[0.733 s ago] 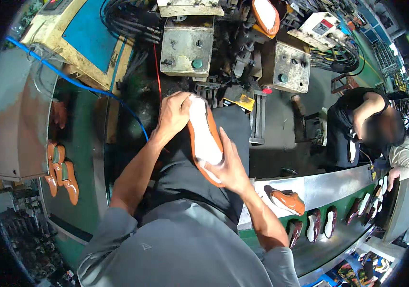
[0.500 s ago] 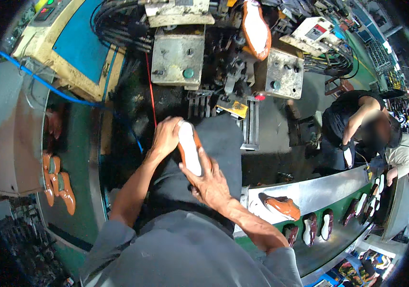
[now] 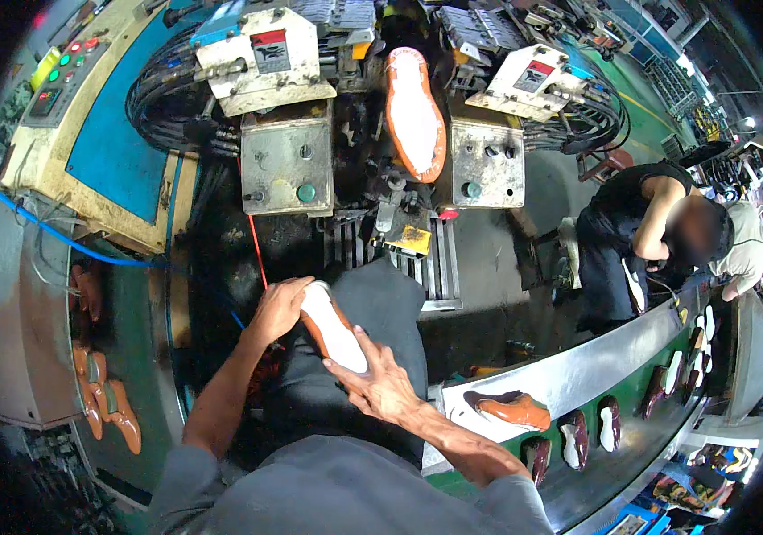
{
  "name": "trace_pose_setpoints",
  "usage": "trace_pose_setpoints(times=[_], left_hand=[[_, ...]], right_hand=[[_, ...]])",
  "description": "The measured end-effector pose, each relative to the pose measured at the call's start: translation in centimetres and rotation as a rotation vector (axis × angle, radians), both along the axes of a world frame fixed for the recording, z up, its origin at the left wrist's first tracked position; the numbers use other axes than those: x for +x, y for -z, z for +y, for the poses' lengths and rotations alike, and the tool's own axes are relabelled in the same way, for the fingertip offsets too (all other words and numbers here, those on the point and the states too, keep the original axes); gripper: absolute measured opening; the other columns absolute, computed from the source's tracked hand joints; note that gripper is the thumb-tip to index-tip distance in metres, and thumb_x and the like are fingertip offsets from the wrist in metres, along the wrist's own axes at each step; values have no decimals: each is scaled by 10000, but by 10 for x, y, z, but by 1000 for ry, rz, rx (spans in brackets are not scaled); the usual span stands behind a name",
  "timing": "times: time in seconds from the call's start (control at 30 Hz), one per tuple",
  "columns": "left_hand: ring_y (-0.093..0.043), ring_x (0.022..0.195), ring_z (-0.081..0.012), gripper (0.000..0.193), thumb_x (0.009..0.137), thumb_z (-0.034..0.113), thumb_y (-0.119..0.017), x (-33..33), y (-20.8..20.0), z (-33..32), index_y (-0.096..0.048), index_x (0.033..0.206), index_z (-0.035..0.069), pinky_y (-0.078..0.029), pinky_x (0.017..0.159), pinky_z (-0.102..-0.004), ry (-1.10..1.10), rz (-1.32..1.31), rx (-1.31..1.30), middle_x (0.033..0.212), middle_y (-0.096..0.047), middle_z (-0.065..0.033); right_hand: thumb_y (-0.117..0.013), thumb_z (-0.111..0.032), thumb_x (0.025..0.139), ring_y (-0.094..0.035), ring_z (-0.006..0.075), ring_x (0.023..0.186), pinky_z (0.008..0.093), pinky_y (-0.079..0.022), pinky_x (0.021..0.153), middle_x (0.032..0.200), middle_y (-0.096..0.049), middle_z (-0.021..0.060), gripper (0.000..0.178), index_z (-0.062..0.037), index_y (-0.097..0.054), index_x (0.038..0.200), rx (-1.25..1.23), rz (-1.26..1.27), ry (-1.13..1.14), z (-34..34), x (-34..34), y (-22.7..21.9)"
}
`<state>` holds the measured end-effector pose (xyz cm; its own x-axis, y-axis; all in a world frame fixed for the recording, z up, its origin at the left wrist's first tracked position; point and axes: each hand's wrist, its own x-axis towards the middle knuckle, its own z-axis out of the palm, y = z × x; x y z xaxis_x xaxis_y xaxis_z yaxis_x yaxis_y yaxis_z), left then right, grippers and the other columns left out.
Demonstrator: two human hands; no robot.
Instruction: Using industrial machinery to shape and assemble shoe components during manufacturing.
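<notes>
Over my lap I hold an orange-brown shoe upper (image 3: 335, 332) with its white underside turned up, tilted slightly. My left hand (image 3: 281, 309) grips its far end from the left side. My right hand (image 3: 381, 379) wraps the near right side, thumb and fingers pressed against it. A second orange-brown shoe upper (image 3: 416, 116), white underside up, sits in the machine (image 3: 265, 62) ahead of me, out of my hands' touch.
Two control boxes (image 3: 287, 169) flank the machine's middle. A metal ledge (image 3: 595, 366) at right bears a tan shoe (image 3: 517, 410); beyond it, several maroon shoes (image 3: 574, 439) lie on a green belt. More tan shoes (image 3: 118, 415) lie at left. A co-worker (image 3: 635, 223) sits at right.
My view has tilted upward, so more of the machine shows and everything sits lower. Both hands keep their hold on the shoe upper. The co-worker's arm has shifted.
</notes>
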<state>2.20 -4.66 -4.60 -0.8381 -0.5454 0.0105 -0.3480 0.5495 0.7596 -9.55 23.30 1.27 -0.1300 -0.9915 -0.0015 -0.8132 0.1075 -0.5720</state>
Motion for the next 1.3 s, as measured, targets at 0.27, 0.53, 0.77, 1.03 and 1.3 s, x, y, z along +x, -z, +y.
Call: trace_pose_setpoints(times=[0.27, 0.53, 0.77, 1.03, 1.3], left_hand=[[-621, 1373, -297, 904, 1016, 486, -763, -257, -137, -86, -328, 1687, 64, -482, 1155, -456, -262, 513, 795, 1520, -611, -180], [-738, 1100, -245, 631, 1042, 188, -664, -269, -172, -110, -408, 1609, 83, -650, 946, -453, 183, 627, 1190, 1328, -670, -126], [-706, 1196, -434, 973, 979, 422, -727, -84, -203, -58, -184, 1739, 151, -628, 985, -602, 109, 556, 1125, 1512, -550, -255], [-736, 1106, -509, 1035, 975, 753, -612, -12, -157, -23, -330, 1651, 23, -620, 965, -656, -146, 561, 1587, 1416, -622, -318], [-730, 1168, -428, 918, 1026, 643, -586, -44, -141, -10, -334, 1654, 22, -628, 983, -606, -122, 452, 1419, 1416, -637, -275]], right_hand=[[-846, -76, 765, -530, 524, 1356, 558, -522, 1074, 1702, -277, 360, 735, -306, -725, 1453, -154, 209, 526, 39, -100, -69], [-839, -114, 803, -527, 535, 1321, 559, -563, 1048, 1687, -290, 328, 811, -393, -617, 1531, -300, 391, 455, -95, -206, -159], [-839, -125, 815, -533, 542, 1249, 576, -592, 979, 1684, -249, 359, 836, -374, -570, 1565, -316, 400, 472, -214, -237, -134], [-785, -142, 865, -505, 576, 1320, 618, -511, 1089, 1695, -268, 328, 819, -353, -516, 1609, -365, 443, 450, -237, -235, -95], [-703, -95, 888, -409, 496, 1519, 593, -322, 1274, 1611, -448, 312, 711, -100, -531, 1578, -517, 702, 311, -248, -244, -86]])
